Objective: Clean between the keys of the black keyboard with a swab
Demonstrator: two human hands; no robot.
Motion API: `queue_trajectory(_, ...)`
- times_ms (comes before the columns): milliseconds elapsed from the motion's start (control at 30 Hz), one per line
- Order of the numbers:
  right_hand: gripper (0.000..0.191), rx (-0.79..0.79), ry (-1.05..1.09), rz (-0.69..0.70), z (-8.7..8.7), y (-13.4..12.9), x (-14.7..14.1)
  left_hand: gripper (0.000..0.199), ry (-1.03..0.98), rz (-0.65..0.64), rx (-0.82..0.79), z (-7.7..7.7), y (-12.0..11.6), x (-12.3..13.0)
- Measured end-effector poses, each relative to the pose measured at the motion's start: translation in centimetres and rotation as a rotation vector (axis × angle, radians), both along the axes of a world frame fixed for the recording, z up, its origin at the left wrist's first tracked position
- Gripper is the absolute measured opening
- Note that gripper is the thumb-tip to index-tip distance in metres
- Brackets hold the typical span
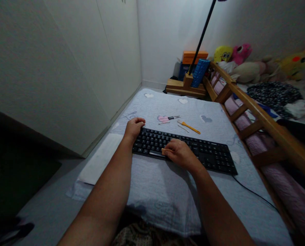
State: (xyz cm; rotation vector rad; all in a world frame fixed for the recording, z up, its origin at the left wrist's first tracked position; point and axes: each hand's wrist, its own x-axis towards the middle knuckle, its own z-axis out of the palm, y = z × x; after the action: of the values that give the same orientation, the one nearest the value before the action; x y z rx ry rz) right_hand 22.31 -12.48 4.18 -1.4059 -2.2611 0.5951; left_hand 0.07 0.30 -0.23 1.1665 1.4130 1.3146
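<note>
A black computer keyboard (155, 140) lies across the light blue cloth in front of me, its cable leaving from the right end. At its upper left corner, my left hand (134, 130) is closed on the edge, fingers curled inward. My right hand (179, 152) pinches a small tan piece (164, 151), perhaps sponge or folded cloth, and presses it on the keys near the space bar. That hand covers some middle keys. Beyond the keyboard lie an orange-handled brush (191, 127), a pink-and-black slim tool (170, 118) and two cotton swabs (183, 128).
A white sheet (101, 159) lies left of the keyboard. The cable (255, 193) trails to the lower right. A pale cabinet (91, 68) borders the left side; a wooden bed rail (265, 112) runs along the right. A lamp stand (187, 83) is behind the cloth.
</note>
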Motion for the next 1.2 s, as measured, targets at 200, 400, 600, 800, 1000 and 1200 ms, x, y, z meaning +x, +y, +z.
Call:
queue_trajectory(200,0.015,0.025,0.045,0.028,0.0,-0.1,-0.7,0.011,-0.014,0.002,-0.001,0.0,0.0,0.0)
queue_trajectory(400,0.014,0.155,0.037,-0.01,-1.2,-0.2,-2.4,0.011,-0.024,0.012,-0.004,0.3,-0.1,0.1)
queue_trajectory(600,0.013,0.189,-0.033,0.026,-1.5,-0.4,-4.2,0.011,-0.029,0.008,0.001,0.3,-0.2,0.1)
queue_trajectory(800,0.015,0.142,-0.123,0.037,-0.8,-0.4,-3.8,0.012,-0.026,0.005,0.003,0.2,-0.2,0.0)
queue_trajectory(1000,0.015,0.082,-0.151,0.059,-0.1,-0.5,-1.5,0.011,-0.018,0.01,-0.002,0.2,0.0,0.0)
queue_trajectory(1200,0.015,0.04,-0.188,0.072,0.2,-0.6,0.2,0.011,0.01,0.008,-0.007,0.1,0.0,0.0)
